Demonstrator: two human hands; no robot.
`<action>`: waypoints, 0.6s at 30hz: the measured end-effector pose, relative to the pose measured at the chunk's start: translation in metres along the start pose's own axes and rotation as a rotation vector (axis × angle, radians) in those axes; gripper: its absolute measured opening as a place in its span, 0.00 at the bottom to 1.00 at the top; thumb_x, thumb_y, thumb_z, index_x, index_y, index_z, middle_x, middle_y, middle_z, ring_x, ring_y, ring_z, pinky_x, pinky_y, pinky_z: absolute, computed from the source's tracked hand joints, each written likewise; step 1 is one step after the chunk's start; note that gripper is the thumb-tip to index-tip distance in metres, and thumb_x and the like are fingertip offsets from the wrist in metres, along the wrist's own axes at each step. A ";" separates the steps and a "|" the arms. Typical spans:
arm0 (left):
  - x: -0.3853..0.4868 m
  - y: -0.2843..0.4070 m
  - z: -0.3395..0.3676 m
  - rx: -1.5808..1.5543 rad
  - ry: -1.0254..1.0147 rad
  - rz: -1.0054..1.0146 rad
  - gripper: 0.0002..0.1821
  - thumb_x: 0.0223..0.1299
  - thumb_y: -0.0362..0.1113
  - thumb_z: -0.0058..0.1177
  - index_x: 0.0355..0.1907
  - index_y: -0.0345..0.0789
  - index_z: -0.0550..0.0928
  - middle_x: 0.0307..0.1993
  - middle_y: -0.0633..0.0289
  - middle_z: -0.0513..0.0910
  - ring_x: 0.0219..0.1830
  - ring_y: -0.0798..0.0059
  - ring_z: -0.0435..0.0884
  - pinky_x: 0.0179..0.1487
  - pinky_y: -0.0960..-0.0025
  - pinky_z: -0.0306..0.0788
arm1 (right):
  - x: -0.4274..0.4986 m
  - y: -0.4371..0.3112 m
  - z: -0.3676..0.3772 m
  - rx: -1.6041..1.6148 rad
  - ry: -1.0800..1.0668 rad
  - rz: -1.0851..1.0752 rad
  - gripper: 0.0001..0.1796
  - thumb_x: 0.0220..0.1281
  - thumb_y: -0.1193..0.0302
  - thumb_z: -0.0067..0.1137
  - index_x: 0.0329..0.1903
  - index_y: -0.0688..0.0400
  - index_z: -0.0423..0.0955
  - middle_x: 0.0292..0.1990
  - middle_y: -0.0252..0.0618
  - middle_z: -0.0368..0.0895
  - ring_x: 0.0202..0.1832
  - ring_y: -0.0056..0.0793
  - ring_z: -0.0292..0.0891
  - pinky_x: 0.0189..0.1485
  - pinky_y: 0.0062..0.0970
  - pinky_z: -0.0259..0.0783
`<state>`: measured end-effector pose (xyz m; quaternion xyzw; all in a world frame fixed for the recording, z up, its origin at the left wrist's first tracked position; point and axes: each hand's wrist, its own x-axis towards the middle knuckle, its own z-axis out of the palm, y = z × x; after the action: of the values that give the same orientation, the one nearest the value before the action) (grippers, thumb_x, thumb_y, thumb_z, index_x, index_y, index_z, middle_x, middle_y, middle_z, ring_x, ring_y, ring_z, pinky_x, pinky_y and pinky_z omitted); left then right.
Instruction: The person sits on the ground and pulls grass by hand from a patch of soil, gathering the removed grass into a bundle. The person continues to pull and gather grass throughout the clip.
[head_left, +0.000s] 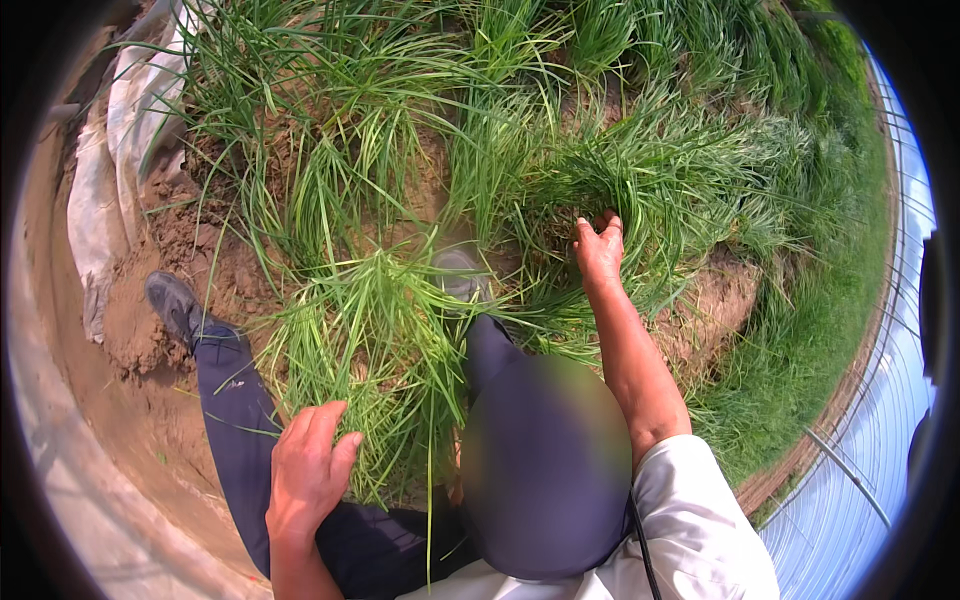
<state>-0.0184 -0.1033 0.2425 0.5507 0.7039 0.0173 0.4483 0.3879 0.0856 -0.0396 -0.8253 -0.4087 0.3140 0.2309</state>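
Observation:
My right hand (598, 247) reaches into a standing clump of long, grass-like green leaves (637, 180). Thumb and fingers touch the clump's near side, and the leaves partly hide the fingertips, so I cannot tell whether they grip any. My left hand (311, 461) is low over my thigh, back of the hand up, thumb apart from the fingers, with nothing visible in it. Just beyond it, a loose heap of paler green leaves (375, 322) spreads between my legs.
Shoes rest on the soil at left (174, 304) and among leaves in the middle (457, 274). A whitish sheet (112, 172) lies along the left edge. Dense green rows (817, 322) run right, towards a ribbed plastic-film wall (847, 480). A dark blurred oval (547, 465) blocks the centre.

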 end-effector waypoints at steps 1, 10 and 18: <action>0.000 0.000 0.000 -0.002 -0.008 -0.005 0.21 0.62 0.35 0.63 0.56 0.30 0.79 0.45 0.47 0.83 0.49 0.46 0.81 0.53 0.53 0.75 | 0.003 0.005 0.003 0.064 0.075 0.076 0.30 0.67 0.70 0.66 0.67 0.62 0.65 0.56 0.43 0.77 0.46 0.31 0.79 0.45 0.32 0.78; 0.014 0.021 -0.008 -0.367 -0.126 0.035 0.16 0.63 0.29 0.61 0.53 0.28 0.80 0.43 0.51 0.84 0.43 0.62 0.85 0.50 0.65 0.77 | -0.001 -0.027 0.012 -0.312 -0.455 -0.053 0.20 0.68 0.57 0.57 0.48 0.61 0.79 0.46 0.53 0.86 0.48 0.50 0.85 0.53 0.41 0.79; 0.052 0.062 0.026 -0.559 -0.113 0.192 0.11 0.70 0.26 0.55 0.52 0.27 0.81 0.46 0.51 0.83 0.44 0.64 0.84 0.51 0.67 0.77 | -0.046 -0.044 0.029 -0.552 -0.714 -0.212 0.20 0.70 0.58 0.54 0.53 0.58 0.83 0.51 0.55 0.85 0.57 0.54 0.80 0.61 0.46 0.74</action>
<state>0.0463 -0.0501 0.2271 0.4700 0.5904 0.2220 0.6175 0.3230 0.0763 -0.0166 -0.6498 -0.6132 0.4325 -0.1217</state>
